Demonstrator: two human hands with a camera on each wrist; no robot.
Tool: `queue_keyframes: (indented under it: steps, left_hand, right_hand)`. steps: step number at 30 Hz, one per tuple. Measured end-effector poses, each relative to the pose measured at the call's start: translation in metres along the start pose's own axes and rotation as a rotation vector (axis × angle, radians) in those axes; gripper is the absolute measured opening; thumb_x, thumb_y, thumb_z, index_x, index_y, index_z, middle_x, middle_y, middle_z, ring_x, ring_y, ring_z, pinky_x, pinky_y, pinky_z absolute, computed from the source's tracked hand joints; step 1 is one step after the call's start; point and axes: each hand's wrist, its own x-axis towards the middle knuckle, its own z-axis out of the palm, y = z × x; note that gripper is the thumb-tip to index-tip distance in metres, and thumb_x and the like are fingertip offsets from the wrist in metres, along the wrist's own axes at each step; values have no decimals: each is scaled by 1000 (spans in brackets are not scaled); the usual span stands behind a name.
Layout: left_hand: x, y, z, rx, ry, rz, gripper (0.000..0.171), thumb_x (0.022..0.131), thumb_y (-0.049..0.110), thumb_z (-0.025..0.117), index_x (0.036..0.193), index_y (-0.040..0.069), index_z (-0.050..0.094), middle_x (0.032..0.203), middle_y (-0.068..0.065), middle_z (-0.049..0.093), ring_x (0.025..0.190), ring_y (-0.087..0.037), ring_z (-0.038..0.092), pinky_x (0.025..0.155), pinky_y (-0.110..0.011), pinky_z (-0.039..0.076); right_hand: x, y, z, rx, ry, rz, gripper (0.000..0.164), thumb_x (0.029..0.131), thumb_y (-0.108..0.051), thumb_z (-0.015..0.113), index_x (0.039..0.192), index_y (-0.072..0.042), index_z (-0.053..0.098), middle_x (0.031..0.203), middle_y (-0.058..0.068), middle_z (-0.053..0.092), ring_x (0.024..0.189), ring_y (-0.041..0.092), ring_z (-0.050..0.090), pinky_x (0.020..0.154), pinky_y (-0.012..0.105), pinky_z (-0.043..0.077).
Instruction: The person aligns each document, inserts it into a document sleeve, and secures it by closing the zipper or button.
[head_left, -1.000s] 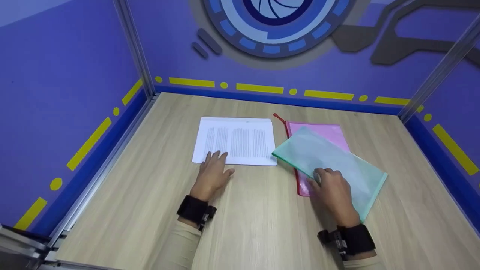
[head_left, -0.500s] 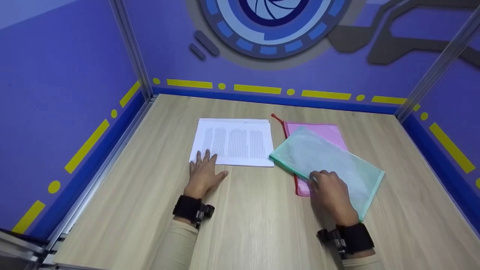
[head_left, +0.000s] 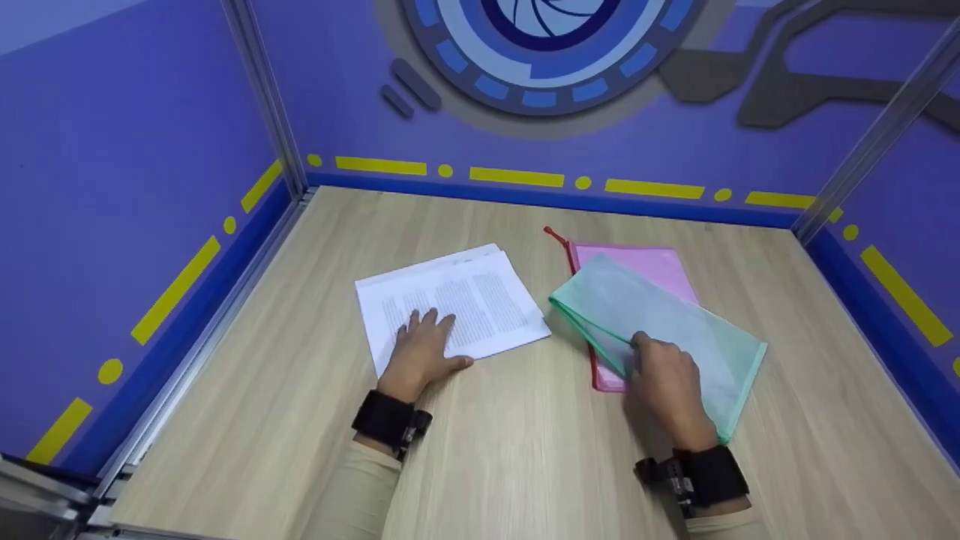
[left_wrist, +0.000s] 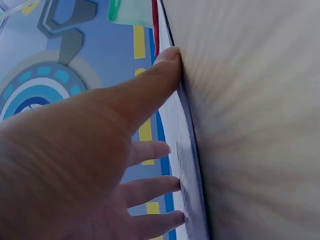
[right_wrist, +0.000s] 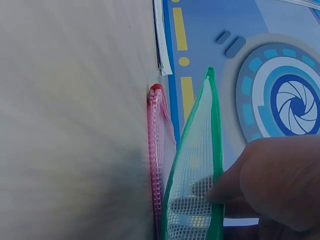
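A stack of printed white paper sheets [head_left: 487, 300] lies turned at an angle on the table. My left hand [head_left: 420, 356] rests on its near part with fingers spread; in the left wrist view the thumb [left_wrist: 155, 75] is at the stack's edge. To the right, my right hand [head_left: 667, 386] pinches the upper edge of a green mesh zipper pouch [head_left: 712, 352], lifting it so that the mouth gapes. In the right wrist view the fingers show through the pouch's mesh [right_wrist: 192, 165]. Partly covered beneath it is a pink zipper pouch [head_left: 649, 266] with red trim.
The wooden table [head_left: 510, 450] has blue-purple printed panels [head_left: 510, 142] at the back and sides. Metal frame posts [head_left: 266, 97] stand at the back corners. A red zipper pull [head_left: 553, 235] sticks out from the pink pouch toward the paper.
The paper stack has turned counterclockwise and shifted left under my left hand. My right hand has raised the green pouch's upper edge, and its mouth has parted.
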Motion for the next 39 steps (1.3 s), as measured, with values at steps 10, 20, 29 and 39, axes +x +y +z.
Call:
queue_keyframes:
  steps: [10,20,29,39]
  left_hand:
    - [6,8,4,40,194,279,19,97,7,69,79,4,69,74,-5,63,67,-19,56,67,-42,55]
    - [12,11,3,28,462,383,13,113,18,51,109,7,58,73,-6,59,61,-24,57,54,-47,52]
    - [4,19,2,125,333,438,11,110,17,59,120,15,63,80,-8,72,68,-26,69,58,-48,56]
    - [0,22,1,155,200,380,19,100,7,68,112,16,80,106,-3,72,85,-25,71,75,-42,60]
  right_hand:
    - [1,2,1,42,56,55,22,93,7,63,114,8,72,97,28,74,72,32,64,70,56,55]
    - [1,3,2,84,79,95,24,97,6,63,119,8,71,108,30,75,81,36,68,78,57,57]
    - [1,1,1,99,136,74,23,95,8,59,115,9,71,103,30,75,80,38,72,76,60,59]
    - [2,1,1,100,117,88,23,96,8,61,116,9,71,106,30,75,82,37,72,78,59,59]
